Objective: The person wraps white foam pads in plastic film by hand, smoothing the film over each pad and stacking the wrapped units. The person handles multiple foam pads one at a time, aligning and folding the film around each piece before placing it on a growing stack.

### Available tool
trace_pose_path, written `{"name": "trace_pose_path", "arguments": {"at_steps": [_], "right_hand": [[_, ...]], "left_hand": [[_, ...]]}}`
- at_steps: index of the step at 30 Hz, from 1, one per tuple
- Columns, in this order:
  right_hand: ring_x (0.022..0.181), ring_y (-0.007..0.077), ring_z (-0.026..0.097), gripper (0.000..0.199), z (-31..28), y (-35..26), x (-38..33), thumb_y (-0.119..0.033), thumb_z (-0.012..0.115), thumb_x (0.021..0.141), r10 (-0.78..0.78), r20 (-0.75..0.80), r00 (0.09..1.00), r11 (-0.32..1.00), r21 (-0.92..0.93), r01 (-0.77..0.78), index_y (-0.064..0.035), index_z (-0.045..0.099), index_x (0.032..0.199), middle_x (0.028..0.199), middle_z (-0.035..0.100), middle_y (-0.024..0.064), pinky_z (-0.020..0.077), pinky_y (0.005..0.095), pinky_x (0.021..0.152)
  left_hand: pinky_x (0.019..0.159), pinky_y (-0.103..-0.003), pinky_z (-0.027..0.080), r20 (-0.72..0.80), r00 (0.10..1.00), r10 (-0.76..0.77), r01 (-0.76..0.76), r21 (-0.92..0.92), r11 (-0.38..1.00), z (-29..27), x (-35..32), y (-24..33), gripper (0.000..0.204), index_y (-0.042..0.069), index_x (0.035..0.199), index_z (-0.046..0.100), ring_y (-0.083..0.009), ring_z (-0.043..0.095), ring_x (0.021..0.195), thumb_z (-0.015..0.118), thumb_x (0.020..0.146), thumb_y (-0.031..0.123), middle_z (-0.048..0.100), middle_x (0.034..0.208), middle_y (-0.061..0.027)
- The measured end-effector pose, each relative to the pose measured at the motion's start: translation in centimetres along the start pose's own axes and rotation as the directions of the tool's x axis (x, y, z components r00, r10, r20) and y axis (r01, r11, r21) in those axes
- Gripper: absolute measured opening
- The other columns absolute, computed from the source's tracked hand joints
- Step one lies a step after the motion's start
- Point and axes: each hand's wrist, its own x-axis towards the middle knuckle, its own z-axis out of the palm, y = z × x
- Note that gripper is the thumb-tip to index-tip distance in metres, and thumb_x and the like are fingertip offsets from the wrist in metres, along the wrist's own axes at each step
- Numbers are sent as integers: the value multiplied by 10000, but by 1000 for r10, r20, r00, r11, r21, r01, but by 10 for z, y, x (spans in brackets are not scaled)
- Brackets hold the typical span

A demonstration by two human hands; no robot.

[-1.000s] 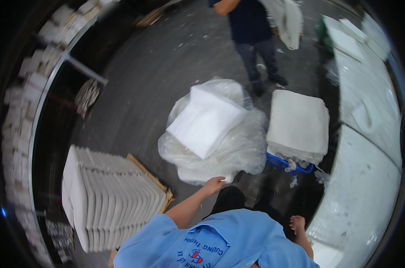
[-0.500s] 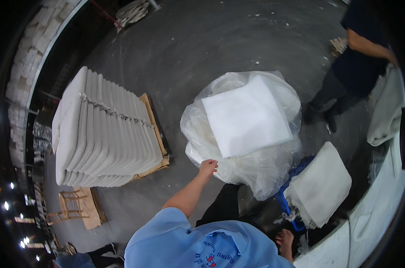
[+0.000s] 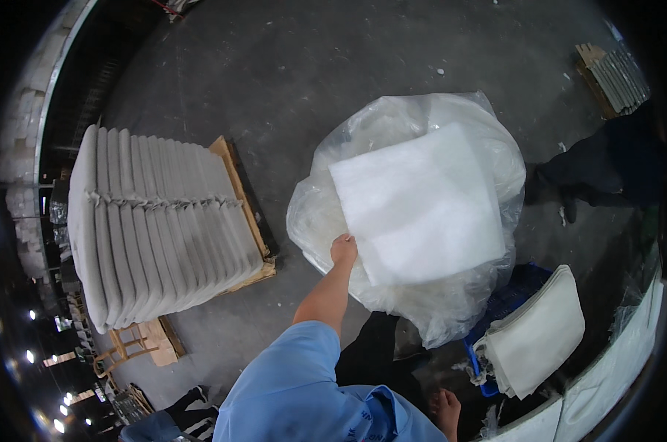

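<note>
A square white sheet of soft wadding [image 3: 422,206] lies on top of a bulky clear plastic bag [image 3: 326,214] with white filling inside. My left hand [image 3: 344,250] is closed at the sheet's left edge. Whether its fingers pinch the sheet or the bag film, I cannot make out. My right hand [image 3: 445,409] hangs low by my side, holding nothing, with loosely bent fingers. It is nearest to a stack of off-white padded sheets [image 3: 540,335] on a blue plastic crate [image 3: 506,302].
Left stands a tied row of thick grey cushions [image 3: 157,221] on a cardboard-topped base [image 3: 241,199]. Behind it are a wooden chair frame [image 3: 116,350] and a board [image 3: 163,342]. A person in dark clothes [image 3: 606,166] stands at right, near a bundle [image 3: 617,77]. White material [image 3: 613,361] edges the lower right.
My left hand has moved forward from the bag's near-left side to the sheet's left edge. The view has shifted, and the person at right now stands farther toward the rim.
</note>
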Motion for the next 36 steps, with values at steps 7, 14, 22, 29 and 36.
{"name": "trace_pose_path", "arguments": {"at_steps": [7, 14, 22, 29, 36], "right_hand": [[669, 112, 625, 328, -1, -13, -26, -341, 677, 1020, 237, -168, 957, 971, 67, -229, -56, 686, 1183, 870, 699, 31, 439, 246, 502], [689, 96, 623, 320, 22, -28, -21, -323, 675, 1023, 181, -196, 964, 984, 31, -178, -60, 690, 1205, 864, 705, 38, 454, 239, 516], [640, 97, 612, 282, 33, -43, -9, -280, 650, 1044, 66, -132, 989, 994, 93, -54, -65, 689, 1221, 885, 704, 32, 467, 234, 514], [614, 104, 601, 271, 22, -15, -21, -301, 653, 1041, 154, -135, 979, 988, 28, -151, -64, 718, 1156, 869, 713, 47, 449, 240, 489], [582, 100, 568, 271, 30, -18, -28, -309, 673, 1023, 160, -229, 960, 987, 66, -148, -65, 723, 1128, 828, 692, 32, 416, 249, 462]], "left_hand": [[934, -403, 558, 5, 951, -308, 307, -100, 946, 27, 48, 20, 218, 105, 995, 782, -332, 714, 1052, 697, 876, 267, 758, 1109, -135], [777, -428, 577, -19, 949, -314, 306, -182, 935, 25, 38, 43, 142, 53, 913, 724, -321, 726, 848, 718, 833, 170, 749, 954, -144], [440, -390, 500, 346, 764, -544, 645, -385, 660, 26, 52, 30, 109, 39, 927, 689, -266, 682, 576, 715, 891, 138, 704, 850, -141], [740, -443, 562, -122, 969, -213, 211, -29, 977, 29, 39, 24, 77, 106, 934, 723, -310, 713, 844, 733, 877, 155, 732, 938, -123], [842, -459, 518, -44, 834, 550, -552, -48, 833, 29, -19, 67, 55, 137, 863, 709, -308, 643, 937, 745, 870, 177, 633, 959, -89]]}}
